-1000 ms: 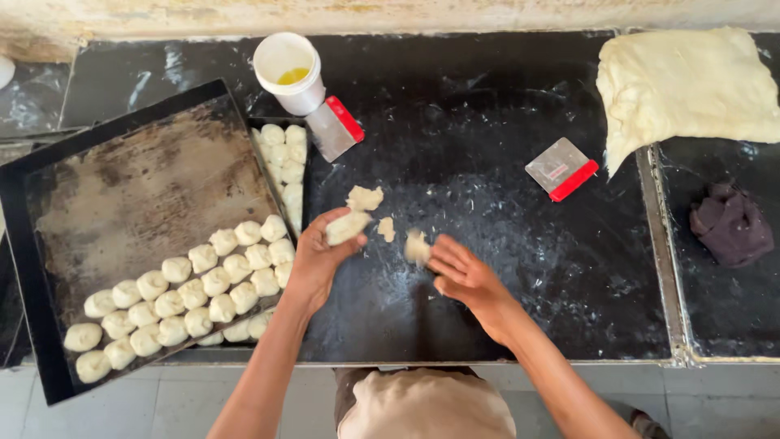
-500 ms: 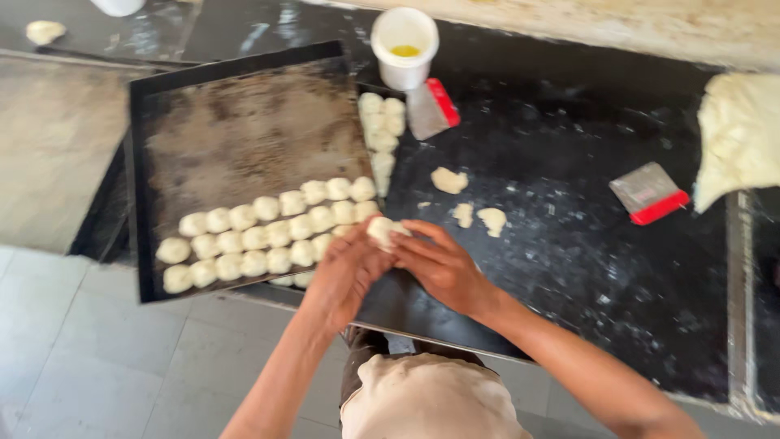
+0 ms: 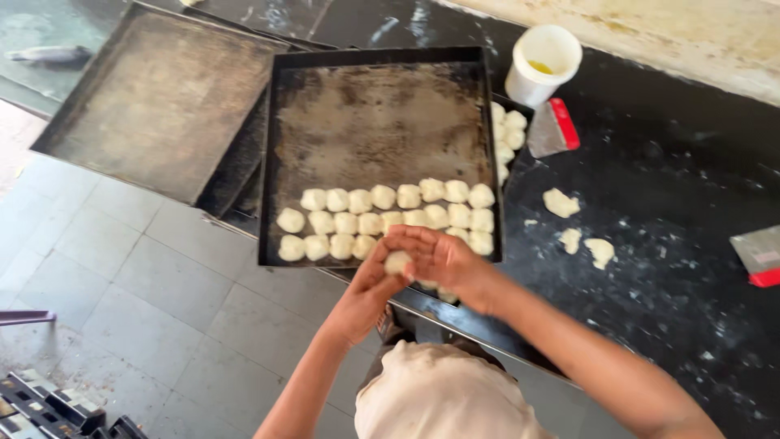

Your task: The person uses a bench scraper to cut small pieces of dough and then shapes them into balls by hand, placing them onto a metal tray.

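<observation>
Dough ball (image 3: 397,262) sits cupped between my left hand (image 3: 367,286) and right hand (image 3: 443,258), both closed around it, just over the near edge of the baking tray (image 3: 378,122).

Two trays (image 3: 162,97), three loose dough scraps (image 3: 561,202), one cup (image 3: 543,63)

Premises: a bakery or commercial baking kitchen, working area; evidence as follows. A long black bench (image 3: 682,268) dusted with flour; a large, dark, well-used baking tray (image 3: 378,122) carrying rows of small raw dough balls (image 3: 390,213); a second empty tray (image 3: 158,97) beside it, with more stacked beneath; loose dough pieces (image 3: 581,228) on the bench; red-handled dough scrapers (image 3: 552,126); a white tub (image 3: 543,63) holding yellow liquid; grey tiled floor (image 3: 138,301) below.
</observation>
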